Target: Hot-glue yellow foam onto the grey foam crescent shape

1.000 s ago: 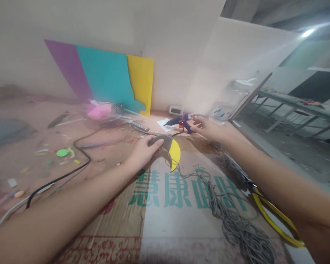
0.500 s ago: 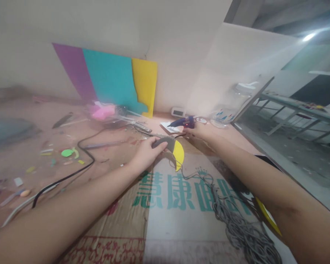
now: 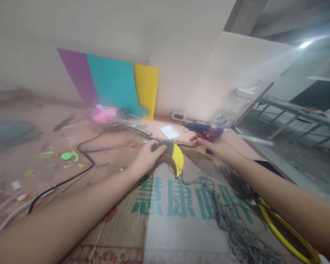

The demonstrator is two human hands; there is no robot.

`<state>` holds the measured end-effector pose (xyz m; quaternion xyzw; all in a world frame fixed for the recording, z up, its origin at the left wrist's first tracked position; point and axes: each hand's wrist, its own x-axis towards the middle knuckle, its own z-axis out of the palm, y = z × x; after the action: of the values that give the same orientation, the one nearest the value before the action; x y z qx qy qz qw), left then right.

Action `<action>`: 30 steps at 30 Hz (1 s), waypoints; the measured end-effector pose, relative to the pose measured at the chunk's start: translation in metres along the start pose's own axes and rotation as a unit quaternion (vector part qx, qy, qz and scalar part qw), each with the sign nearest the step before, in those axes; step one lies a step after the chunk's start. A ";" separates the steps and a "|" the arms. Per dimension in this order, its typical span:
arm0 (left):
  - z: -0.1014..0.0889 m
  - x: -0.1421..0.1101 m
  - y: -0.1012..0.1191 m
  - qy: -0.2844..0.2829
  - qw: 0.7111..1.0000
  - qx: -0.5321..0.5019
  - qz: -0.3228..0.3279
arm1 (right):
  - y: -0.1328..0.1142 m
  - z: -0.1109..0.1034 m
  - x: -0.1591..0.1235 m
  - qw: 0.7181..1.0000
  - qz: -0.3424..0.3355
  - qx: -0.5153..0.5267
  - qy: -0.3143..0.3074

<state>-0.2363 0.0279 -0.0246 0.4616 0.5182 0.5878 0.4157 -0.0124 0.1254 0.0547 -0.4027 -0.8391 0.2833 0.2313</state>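
My left hand (image 3: 151,154) is closed on a crescent-shaped yellow piece (image 3: 178,158), whose upper part is wrapped in grey yarn. From its lower tip a grey strand runs to a loose heap of grey yarn (image 3: 243,231) at the lower right. Farther right, my right hand (image 3: 209,143) grips a blue glue gun (image 3: 206,131), its red light lit and its nozzle pointing left. A small white paper (image 3: 169,132) lies between the two hands, just beyond the crescent.
A printed cardboard sheet (image 3: 165,231) covers the near table. Colored scraps and a black cable (image 3: 90,165) lie at left. Purple, teal and yellow sheets (image 3: 112,82) lean on the wall. A clear bottle (image 3: 236,106) and small white clock (image 3: 178,116) stand behind. A yellow ring (image 3: 286,234) lies lower right.
My right hand has carried the glue gun to the right, off the white paper. My left hand still holds the crescent in about the same place.
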 end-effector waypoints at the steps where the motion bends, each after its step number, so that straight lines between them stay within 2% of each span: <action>1: 0.000 0.000 0.000 0.000 1.000 -0.001 0.001 | 0.001 0.002 -0.008 1.000 -0.009 0.001 0.001; 5: 0.000 -0.002 0.003 0.009 1.000 0.011 0.001 | 0.006 0.012 -0.033 1.000 -0.021 -0.018 0.002; 9: 0.000 -0.003 0.007 0.031 0.998 0.045 0.024 | 0.014 0.021 -0.046 0.999 -0.049 0.013 -0.003; 12: -0.002 -0.003 0.008 0.043 0.995 0.082 0.030 | 0.020 0.025 -0.048 0.997 -0.070 0.008 -0.022; 17: -0.004 -0.001 0.004 0.049 0.994 0.098 0.025 | 0.023 0.028 -0.045 0.997 -0.071 -0.025 -0.001; 25: -0.004 -0.002 0.004 0.060 0.990 0.125 0.036 | 0.019 0.036 -0.046 0.996 -0.075 -0.011 -0.036; 30: -0.004 -0.003 0.006 0.061 0.986 0.146 0.044 | 0.018 0.036 -0.045 0.997 -0.067 -0.025 -0.020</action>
<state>-0.2394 0.0236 -0.0195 0.5025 0.6021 0.5510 0.2853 0.0009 0.0874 0.0096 -0.3455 -0.8757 0.2538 0.2224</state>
